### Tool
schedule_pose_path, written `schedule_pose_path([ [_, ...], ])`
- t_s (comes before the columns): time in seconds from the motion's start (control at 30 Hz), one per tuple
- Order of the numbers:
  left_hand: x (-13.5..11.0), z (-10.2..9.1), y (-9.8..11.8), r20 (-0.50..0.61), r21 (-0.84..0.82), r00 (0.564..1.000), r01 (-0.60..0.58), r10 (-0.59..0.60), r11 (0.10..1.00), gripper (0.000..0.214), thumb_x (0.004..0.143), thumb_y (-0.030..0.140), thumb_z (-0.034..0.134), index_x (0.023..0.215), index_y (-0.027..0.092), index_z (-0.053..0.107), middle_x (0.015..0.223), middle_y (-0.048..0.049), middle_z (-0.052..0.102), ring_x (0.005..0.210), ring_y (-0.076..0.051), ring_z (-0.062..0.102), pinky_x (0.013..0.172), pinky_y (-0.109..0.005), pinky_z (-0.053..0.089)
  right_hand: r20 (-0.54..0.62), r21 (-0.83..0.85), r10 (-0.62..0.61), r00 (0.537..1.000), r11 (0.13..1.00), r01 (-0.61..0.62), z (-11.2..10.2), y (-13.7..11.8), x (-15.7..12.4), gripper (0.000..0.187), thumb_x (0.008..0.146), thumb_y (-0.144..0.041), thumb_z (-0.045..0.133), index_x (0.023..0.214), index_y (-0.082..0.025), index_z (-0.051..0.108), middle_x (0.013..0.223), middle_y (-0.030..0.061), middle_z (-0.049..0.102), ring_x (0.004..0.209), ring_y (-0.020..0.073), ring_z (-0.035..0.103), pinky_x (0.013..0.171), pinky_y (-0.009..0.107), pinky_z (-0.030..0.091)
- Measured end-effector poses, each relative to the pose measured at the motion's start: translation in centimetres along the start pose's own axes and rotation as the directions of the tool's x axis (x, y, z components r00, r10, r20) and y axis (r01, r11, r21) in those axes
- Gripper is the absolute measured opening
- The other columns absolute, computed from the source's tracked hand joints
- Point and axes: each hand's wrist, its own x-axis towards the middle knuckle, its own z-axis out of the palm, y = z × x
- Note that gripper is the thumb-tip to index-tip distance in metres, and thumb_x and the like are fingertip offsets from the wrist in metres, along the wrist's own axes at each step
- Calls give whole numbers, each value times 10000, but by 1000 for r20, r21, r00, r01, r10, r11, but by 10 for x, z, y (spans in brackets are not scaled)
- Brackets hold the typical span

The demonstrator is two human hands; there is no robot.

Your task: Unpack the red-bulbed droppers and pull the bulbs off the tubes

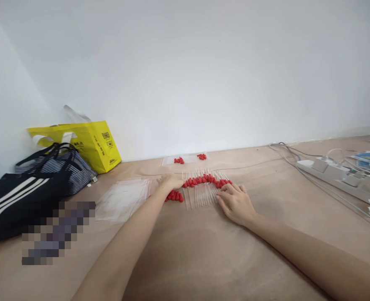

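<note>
Red ends (203, 179) on thin clear tubes (205, 197): a loose spread lies flat on the brown counter (185, 259), between your hands. Your left hand (171, 182) is at the left end of the row, fingers bent and partly hidden; whether they pinch anything, cannot tell. Your right hand (237, 205) curls at the right end, fingers against the outermost pieces; firm grip or mere contact, cannot tell. Handling, by judgement: each piece light, the red ends likely soft and easy to hold, the tubes stiffer, slick and apt to roll or bend. Best taken by the red ends, several together, sparing the tubes. Direction: the red ends make a crooked row running left to right; the tubes' long axes cross it, some pointing away from you toward the wall (203, 83), others back toward you, slightly fanned. More red pieces (176, 196) lie just beside your left hand, nearer you; clear bags (122, 200) overlap to its left. Two small red clusters (179, 160) lie near the wall.
</note>
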Motion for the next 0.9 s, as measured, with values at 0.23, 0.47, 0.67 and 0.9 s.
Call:
schedule_pose_path([
  [0.23, 10, -3, 6, -15, 24, 1000, -9, 9, 1000, 312, 592, 415, 584, 774, 170, 647, 971, -158, 627, 958, -367, 525, 787, -480, 354, 46, 20, 1, 999, 1000, -2, 2, -1, 2, 216, 815, -285, 443, 760, -215, 641, 828, 37, 564, 782, 155, 450, 708, 311, 250],
  [0.47, -44, -44, -32, -125, 10, 942, -314, 312, 949, 238, 724, 346, 463, 600, 201, 606, 781, -41, 633, 827, -215, 559, 797, -339, 371, 50, 88, 46, 998, 995, -50, 3, 1, 4, 182, 798, -279, 461, 854, -205, 617, 847, 52, 573, 814, 175, 476, 723, 318, 295],
  [0.67, -111, -16, -47, -200, -69, 643, -762, 740, 644, 143, 728, 255, 501, 617, 193, 564, 728, -9, 600, 740, -156, 533, 731, -305, 363, -33, 178, -55, 998, 982, 60, -4, -6, 5, 395, 787, -380, 478, 1121, -171, 500, 1021, 106, 543, 934, 221, 463, 789, 357, 317],
  [0.9, -123, 14, -39, -361, 10, 499, -842, 788, 539, 126, 754, 237, 515, 647, 182, 549, 722, -8, 598, 720, -144, 519, 708, -306, 357, 62, 247, -344, 937, 915, 319, -5, -19, 7, 247, 789, -398, 502, 955, -250, 609, 909, 38, 602, 913, 187, 468, 846, 377, 275],
])
